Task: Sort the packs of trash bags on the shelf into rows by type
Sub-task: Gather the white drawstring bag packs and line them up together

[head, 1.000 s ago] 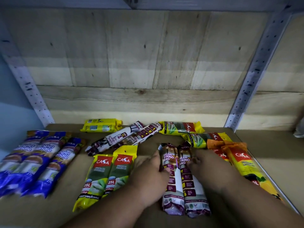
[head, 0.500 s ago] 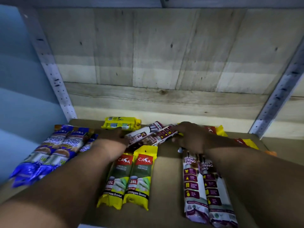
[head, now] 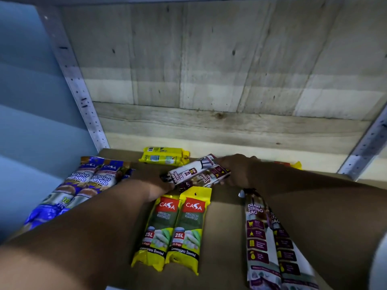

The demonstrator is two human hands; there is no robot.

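Head view: I look down into a wooden shelf bay [head: 222, 208], both my bare arms reaching toward the back.
Left hand [head: 156, 184]: it meets the near-left end of the loose draw string bag packs; my fingers are hidden under that end, so I cannot tell if they are closed on it.
Right hand [head: 237, 171]: it covers the far-right end of the same packs, fingers curled over them, gripping that end.
Loose draw string bag packs [head: 194, 173]: two white-and-maroon packs lying slanted across the middle of the shelf, side by side and touching, held between my two hands.
Sorted draw string bag packs [head: 263, 243]: two more of that type lie lengthwise side by side at the front right, partly under my right forearm.
Lemongrass scented packs [head: 174, 231]: two yellow Casa 25L packs lie side by side, touching, at the front centre, their tops just beside the slanted packs.
Singlet handle packs [head: 83, 185]: blue Casa packs in a row at the left, partly hidden by my left forearm.
Yellow pack at the back [head: 164, 156]: lies crosswise against the back wall, apart from the rows.
Yellow pack corner [head: 296, 164]: shows behind my right wrist; the type is unreadable.
Back wall [head: 209, 70]: pale wooden planks.
Uprights [head: 77, 88]: perforated metal posts on either side.
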